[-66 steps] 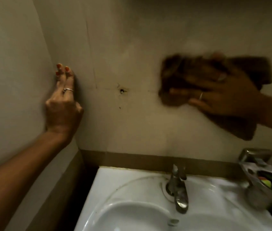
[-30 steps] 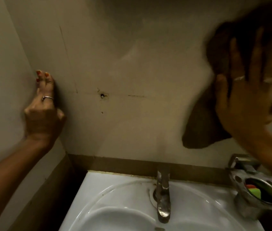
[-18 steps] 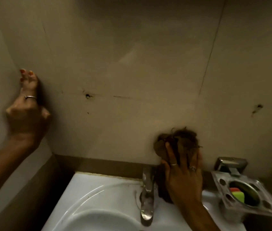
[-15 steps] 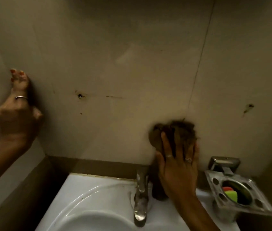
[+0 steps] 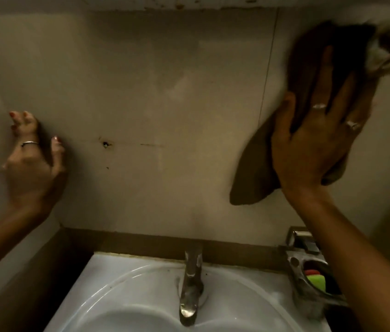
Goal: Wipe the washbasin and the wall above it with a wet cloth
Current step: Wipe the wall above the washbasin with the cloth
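Head view, the only one supplied. I found a dim corner washroom with a beige tiled wall (image 5: 165, 97) behind a white washbasin (image 5: 122, 291). I took the tap (image 5: 190, 283), standing at the back centre of the basin rim, as my reference throughout.

A small hole (image 5: 105, 144) marked the wall above and left of the tap, and a vertical tile joint (image 5: 269, 68) ran above and right of it. A metal holder (image 5: 308, 271) with coloured items inside sat just right of the tap, partly hidden by the forearm.

The brown cloth (image 5: 251, 173) lay flat against the wall, well above and right of the tap, beyond the joint. The right hand (image 5: 313, 144) was spread wide over it, fingers fanned and palm pressing it to the tile; its lower corner hung free below the wrist, and its frayed upper end was blurred. The left hand (image 5: 31, 159) was far left of the tap, loosely open, holding nothing, fingertips braced near the corner.

My judgement: the wall-wiping step was in hand, on the upper right section. The basin showed specks near the tap and appeared not yet wiped. The next move called for steady flat pressure in overlapping passes, working downward toward the tap, without catching the holder.
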Motion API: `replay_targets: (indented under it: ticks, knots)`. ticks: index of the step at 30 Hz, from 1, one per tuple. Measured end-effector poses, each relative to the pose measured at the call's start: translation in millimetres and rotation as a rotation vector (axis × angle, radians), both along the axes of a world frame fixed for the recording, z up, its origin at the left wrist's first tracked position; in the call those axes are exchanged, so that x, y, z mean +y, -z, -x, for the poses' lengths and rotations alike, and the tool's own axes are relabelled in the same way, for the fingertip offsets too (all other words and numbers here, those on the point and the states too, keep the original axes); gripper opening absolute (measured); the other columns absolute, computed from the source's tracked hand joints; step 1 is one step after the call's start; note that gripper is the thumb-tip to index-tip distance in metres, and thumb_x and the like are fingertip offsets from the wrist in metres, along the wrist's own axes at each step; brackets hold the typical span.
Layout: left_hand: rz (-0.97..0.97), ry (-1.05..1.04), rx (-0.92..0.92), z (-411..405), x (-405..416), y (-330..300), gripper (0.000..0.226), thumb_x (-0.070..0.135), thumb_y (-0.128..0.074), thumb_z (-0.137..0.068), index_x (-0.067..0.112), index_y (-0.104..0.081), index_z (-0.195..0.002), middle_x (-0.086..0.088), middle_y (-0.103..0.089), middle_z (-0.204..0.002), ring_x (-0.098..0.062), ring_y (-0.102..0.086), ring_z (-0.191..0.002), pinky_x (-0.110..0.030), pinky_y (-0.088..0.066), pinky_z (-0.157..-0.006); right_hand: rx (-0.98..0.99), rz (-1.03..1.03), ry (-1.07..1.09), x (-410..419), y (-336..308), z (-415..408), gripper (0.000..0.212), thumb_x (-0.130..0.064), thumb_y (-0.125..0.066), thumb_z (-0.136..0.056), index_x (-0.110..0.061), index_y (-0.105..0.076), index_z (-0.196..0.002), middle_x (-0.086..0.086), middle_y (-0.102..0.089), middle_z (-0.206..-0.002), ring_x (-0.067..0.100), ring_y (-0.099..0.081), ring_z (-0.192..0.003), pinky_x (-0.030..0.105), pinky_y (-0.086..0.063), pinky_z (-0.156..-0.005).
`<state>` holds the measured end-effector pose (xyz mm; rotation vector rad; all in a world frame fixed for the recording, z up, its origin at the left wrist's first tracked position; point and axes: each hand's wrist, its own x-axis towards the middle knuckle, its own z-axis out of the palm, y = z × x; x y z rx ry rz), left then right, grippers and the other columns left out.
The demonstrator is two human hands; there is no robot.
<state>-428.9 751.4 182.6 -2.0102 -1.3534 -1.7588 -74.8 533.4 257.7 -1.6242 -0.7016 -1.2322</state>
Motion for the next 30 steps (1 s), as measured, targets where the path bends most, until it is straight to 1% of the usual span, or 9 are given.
replay_targets:
  ticks: [4,8,11,15,18,20,24,26,30]
  knots:
    - [0.062,0.077,0.017,-53,-71,-36,0.081,0.062,-0.034,-0.091,0.021,-0.004,-0.154,-0.012,0.004,-0.162,-0.032,0.000,-0.149,-0.050,-0.001,-0.117,-0.227,0.153,-0.077,8,24,11,0.049,-0.046,-0.040,-0.099,-0.023,-0.041,-0.143,0.016,-0.040,-0.146,0.044,-0.031,-0.136,0.052,-0.020,-0.115]
    - [-0.060,0.142,0.435,-92,-110,-64,0.101,0.076,-0.041,-0.077,0.023,-0.003,-0.154,-0.015,0.009,-0.161,-0.040,0.009,-0.147,-0.066,0.004,-0.109,-0.503,0.317,-0.076,-4,20,-13,0.050,-0.047,-0.044,-0.096,-0.030,-0.041,-0.143,0.009,-0.041,-0.147,0.033,-0.025,-0.138,0.051,-0.015,-0.114]
    - [-0.145,0.075,0.717,-108,-119,-73,0.113,0.089,-0.035,-0.066,0.023,-0.007,-0.154,-0.018,0.004,-0.161,-0.046,0.007,-0.145,-0.077,-0.004,-0.104,-0.363,0.263,-0.035,-20,0,-36,0.051,-0.051,-0.034,-0.099,-0.032,-0.033,-0.146,0.012,-0.034,-0.152,0.040,-0.026,-0.140,0.054,-0.008,-0.115]
    - [-0.169,0.013,0.816,-116,-121,-77,0.121,0.091,-0.042,-0.055,0.029,-0.007,-0.153,-0.010,0.002,-0.161,-0.050,0.005,-0.143,-0.079,-0.008,-0.101,0.032,0.016,-0.065,-35,-24,-64,0.061,-0.060,-0.015,-0.095,-0.033,-0.023,-0.149,0.010,-0.023,-0.156,0.034,-0.021,-0.144,0.053,-0.019,-0.115]
    - [-0.160,-0.002,0.807,-119,-123,-78,0.121,0.080,-0.054,-0.052,0.030,-0.009,-0.152,-0.009,-0.001,-0.161,-0.052,0.003,-0.142,-0.077,-0.009,-0.101,0.163,-0.112,-0.070,-31,-15,-47,0.056,-0.050,-0.026,-0.097,-0.028,-0.028,-0.149,0.012,-0.025,-0.156,0.036,-0.024,-0.142,0.051,-0.020,-0.115]
    - [-0.166,-0.003,0.799,-121,-124,-78,0.122,0.074,-0.063,-0.050,0.029,-0.010,-0.151,-0.009,-0.003,-0.160,-0.055,0.001,-0.141,-0.078,-0.010,-0.101,0.162,-0.063,-0.081,-24,2,-24,0.055,-0.045,-0.033,-0.097,-0.024,-0.030,-0.148,0.016,-0.027,-0.154,0.042,-0.022,-0.141,0.052,-0.017,-0.116]
    - [-0.164,-0.002,0.798,-126,-127,-80,0.128,0.066,-0.076,-0.047,0.030,-0.009,-0.150,-0.003,-0.001,-0.158,-0.056,0.000,-0.140,-0.079,-0.013,-0.101,-0.271,0.252,-0.215,1,26,12,0.052,-0.047,-0.041,-0.096,-0.024,-0.040,-0.143,0.011,-0.031,-0.151,0.039,-0.022,-0.139,0.048,-0.008,-0.117]
    - [-0.155,0.007,0.787,-126,-128,-80,0.128,0.063,-0.079,-0.045,0.031,-0.011,-0.149,0.000,0.000,-0.157,-0.056,0.001,-0.140,-0.080,-0.014,-0.100,-0.499,0.351,-0.247,11,22,21,0.049,-0.045,-0.045,-0.095,-0.026,-0.047,-0.140,0.008,-0.043,-0.146,0.033,-0.026,-0.137,0.050,-0.013,-0.116]
    - [-0.137,0.011,0.785,-125,-128,-81,0.127,0.064,-0.078,-0.045,0.030,-0.013,-0.149,-0.003,-0.003,-0.158,-0.055,0.000,-0.140,-0.082,-0.015,-0.097,-0.536,0.302,-0.191,3,-5,3,0.047,-0.045,-0.042,-0.096,-0.026,-0.048,-0.139,0.008,-0.049,-0.142,0.033,-0.029,-0.137,0.050,-0.014,-0.114]
